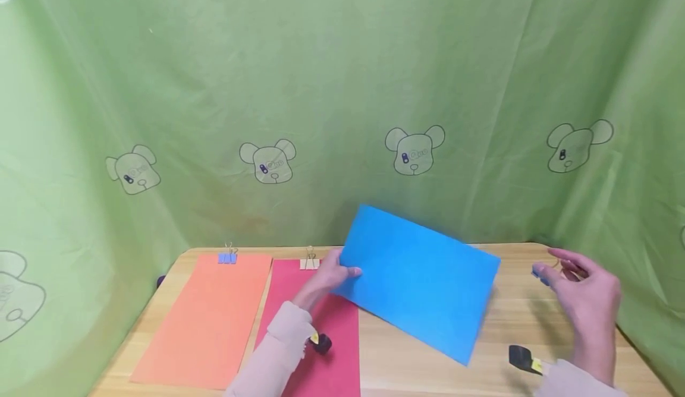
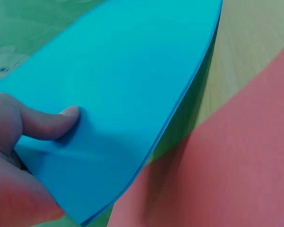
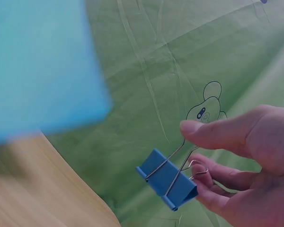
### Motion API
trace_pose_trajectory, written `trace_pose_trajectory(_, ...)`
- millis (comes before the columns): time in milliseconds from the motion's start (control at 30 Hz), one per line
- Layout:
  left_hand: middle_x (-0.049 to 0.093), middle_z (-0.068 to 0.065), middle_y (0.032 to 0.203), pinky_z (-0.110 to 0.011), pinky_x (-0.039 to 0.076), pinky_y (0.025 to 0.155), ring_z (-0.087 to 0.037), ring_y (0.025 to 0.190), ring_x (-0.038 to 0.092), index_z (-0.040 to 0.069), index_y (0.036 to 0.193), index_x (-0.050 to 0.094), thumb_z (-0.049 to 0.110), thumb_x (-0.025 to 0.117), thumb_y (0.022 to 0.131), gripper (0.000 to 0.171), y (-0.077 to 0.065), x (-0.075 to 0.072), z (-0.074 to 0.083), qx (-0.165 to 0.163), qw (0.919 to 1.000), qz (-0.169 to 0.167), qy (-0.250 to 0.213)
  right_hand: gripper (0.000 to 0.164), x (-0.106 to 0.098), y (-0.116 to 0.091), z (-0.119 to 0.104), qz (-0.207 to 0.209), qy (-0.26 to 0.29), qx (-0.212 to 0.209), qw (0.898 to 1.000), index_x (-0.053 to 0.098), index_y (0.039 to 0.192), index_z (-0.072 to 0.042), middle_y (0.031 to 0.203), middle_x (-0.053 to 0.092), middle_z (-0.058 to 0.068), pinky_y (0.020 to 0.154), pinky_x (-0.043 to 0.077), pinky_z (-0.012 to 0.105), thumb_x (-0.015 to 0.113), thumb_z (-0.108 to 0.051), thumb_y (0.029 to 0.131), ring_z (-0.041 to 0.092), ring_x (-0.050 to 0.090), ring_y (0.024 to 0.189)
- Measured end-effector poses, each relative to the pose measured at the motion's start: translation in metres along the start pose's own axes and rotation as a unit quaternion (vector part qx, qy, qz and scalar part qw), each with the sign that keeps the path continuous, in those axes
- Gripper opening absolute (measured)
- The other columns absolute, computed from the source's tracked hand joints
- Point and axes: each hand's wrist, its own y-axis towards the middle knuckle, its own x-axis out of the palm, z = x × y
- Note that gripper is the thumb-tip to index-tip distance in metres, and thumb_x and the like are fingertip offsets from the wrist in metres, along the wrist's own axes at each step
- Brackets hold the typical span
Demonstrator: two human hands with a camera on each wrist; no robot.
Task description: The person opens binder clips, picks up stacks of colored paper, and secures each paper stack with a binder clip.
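Observation:
My left hand (image 1: 336, 272) grips a stack of blue paper (image 1: 417, 278) by one short edge, its thumb on top. The stack is raised and tilted above the table, and several thin layers show at its edge in the left wrist view. Off to the right, my right hand (image 1: 588, 293) holds a blue binder clip (image 3: 168, 178) between thumb and fingers by its wire handles. The clip's body hangs apart from the paper.
On the wooden table (image 1: 396, 349), orange paper (image 1: 203, 320) lies at left with a blue binder clip (image 1: 227, 258) on its top edge. Beside it, red paper (image 1: 332, 361) carries a white binder clip (image 1: 309, 263). A green curtain (image 1: 342, 88) surrounds the table.

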Motion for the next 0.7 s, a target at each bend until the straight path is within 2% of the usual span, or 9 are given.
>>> trace_pose_trajectory(100, 0.071, -0.019, 0.119, -0.054, 0.046, 0.107, -0.037, 0.117, 0.065, -0.006, 0.127, 0.063, -0.002, 0.072, 0.091, 0.038, -0.005, -0.012, -0.006, 0.007, 0.9989, 0.028, -0.037, 0.051, 0.001, 0.000, -0.002, -0.007, 0.016, 0.006, 1.000, 0.072, 0.127, -0.030, 0.102, 0.067, -0.026, 0.070, 0.045, 0.005, 0.090, -0.038, 0.080, -0.011, 0.054, 0.089)
trace_pose_trajectory(167, 0.071, -0.020, 0.120, -0.053, 0.044, 0.109, -0.037, 0.119, 0.064, -0.007, 0.126, 0.063, -0.003, 0.071, 0.091, 0.037, -0.009, -0.019, -0.011, 0.014, 0.9974, 0.040, -0.058, 0.051, 0.001, 0.000, -0.002, -0.015, 0.022, 0.003, 1.000, 0.073, 0.126, -0.029, 0.089, 0.059, -0.034, 0.067, 0.045, 0.005, 0.090, -0.038, 0.079, -0.013, 0.054, 0.084)
trace_pose_trajectory(367, 0.070, -0.018, 0.119, -0.053, 0.046, 0.106, -0.033, 0.115, 0.064, -0.009, 0.126, 0.061, -0.001, 0.072, 0.091, 0.037, -0.019, -0.036, -0.028, 0.033, 0.9931, 0.083, -0.077, 0.059, 0.006, 0.001, -0.002, -0.035, -0.005, -0.008, 0.999, 0.069, 0.133, -0.031, 0.092, 0.055, -0.037, 0.066, 0.045, 0.006, 0.087, -0.047, 0.080, -0.017, 0.052, 0.083)
trace_pose_trajectory(467, 0.070, -0.017, 0.115, -0.051, 0.048, 0.103, -0.029, 0.110, 0.064, -0.009, 0.123, 0.061, 0.001, 0.072, 0.092, 0.034, -0.025, -0.044, -0.033, 0.040, 0.9887, 0.110, -0.094, 0.058, 0.010, 0.002, -0.003, -0.042, -0.003, -0.022, 0.999, 0.069, 0.132, -0.030, 0.091, 0.056, -0.038, 0.066, 0.047, 0.007, 0.088, -0.045, 0.080, -0.017, 0.054, 0.084)
trace_pose_trajectory(600, 0.069, -0.010, 0.101, -0.042, 0.050, 0.093, -0.022, 0.097, 0.062, -0.007, 0.115, 0.063, 0.001, 0.073, 0.091, 0.027, -0.031, -0.052, -0.038, 0.043, 0.9851, 0.129, -0.105, 0.051, 0.015, 0.002, -0.003, -0.051, 0.009, -0.032, 0.998, 0.073, 0.127, -0.029, 0.085, 0.060, -0.039, 0.065, 0.047, 0.008, 0.090, -0.038, 0.079, -0.018, 0.056, 0.081)
trace_pose_trajectory(700, 0.063, -0.004, 0.086, -0.036, 0.048, 0.083, -0.018, 0.085, 0.057, -0.007, 0.106, 0.064, 0.001, 0.073, 0.091, 0.020, -0.032, -0.059, -0.041, 0.048, 0.9847, 0.126, -0.110, 0.043, 0.019, 0.002, -0.002, -0.062, 0.015, -0.037, 0.997, 0.075, 0.122, -0.032, 0.084, 0.062, -0.038, 0.065, 0.046, 0.009, 0.089, -0.034, 0.081, -0.018, 0.058, 0.078)
